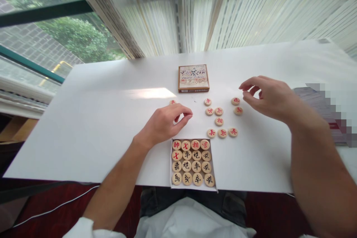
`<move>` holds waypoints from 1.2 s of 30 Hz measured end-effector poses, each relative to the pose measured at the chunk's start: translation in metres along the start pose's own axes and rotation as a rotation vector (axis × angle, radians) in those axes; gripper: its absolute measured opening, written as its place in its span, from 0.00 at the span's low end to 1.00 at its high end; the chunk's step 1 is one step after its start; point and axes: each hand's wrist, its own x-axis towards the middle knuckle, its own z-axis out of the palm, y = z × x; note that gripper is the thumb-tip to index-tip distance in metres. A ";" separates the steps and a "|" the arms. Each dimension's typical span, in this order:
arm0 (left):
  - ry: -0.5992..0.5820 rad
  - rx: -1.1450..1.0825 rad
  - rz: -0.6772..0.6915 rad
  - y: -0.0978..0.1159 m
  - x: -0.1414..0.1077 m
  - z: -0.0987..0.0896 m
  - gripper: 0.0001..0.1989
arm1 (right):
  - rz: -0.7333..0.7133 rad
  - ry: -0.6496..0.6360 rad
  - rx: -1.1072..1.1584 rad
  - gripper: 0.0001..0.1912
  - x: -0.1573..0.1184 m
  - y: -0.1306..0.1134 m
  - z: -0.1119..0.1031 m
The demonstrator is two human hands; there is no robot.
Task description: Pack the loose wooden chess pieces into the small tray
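Note:
My left hand (169, 121) hovers over the white table, thumb and forefinger tips closed together, with no piece showing between them. Just behind it, a red-lettered chess piece (172, 102) is partly hidden. To the right, my right hand (269, 96) is held with fingers curved and apart, holding nothing. Nearest to it lie a red cannon piece (235, 100) and a red horse piece (238, 111). Between the hands several red pieces lie loose, among them a red elephant piece (219, 121). An open box tray (214, 167) in front of me holds rows of red and black pieces.
A Chinese chess box lid (193, 78) lies at the back middle of the white table (97, 130). At the right edge lies a grey, partly pixelated flat item (315, 100). Blinds (156, 11) and a window stand behind the table; a white cable (55, 206) runs below it.

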 end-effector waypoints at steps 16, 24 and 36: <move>0.057 0.022 -0.065 -0.005 0.002 -0.002 0.04 | -0.118 -0.379 -0.030 0.16 -0.022 -0.050 0.018; 0.067 0.034 -0.034 -0.005 0.001 0.000 0.04 | -0.129 -0.377 -0.070 0.16 -0.026 -0.057 0.027; 0.057 0.027 -0.032 -0.003 0.002 0.000 0.05 | -0.155 -0.322 -0.079 0.12 -0.028 -0.062 0.029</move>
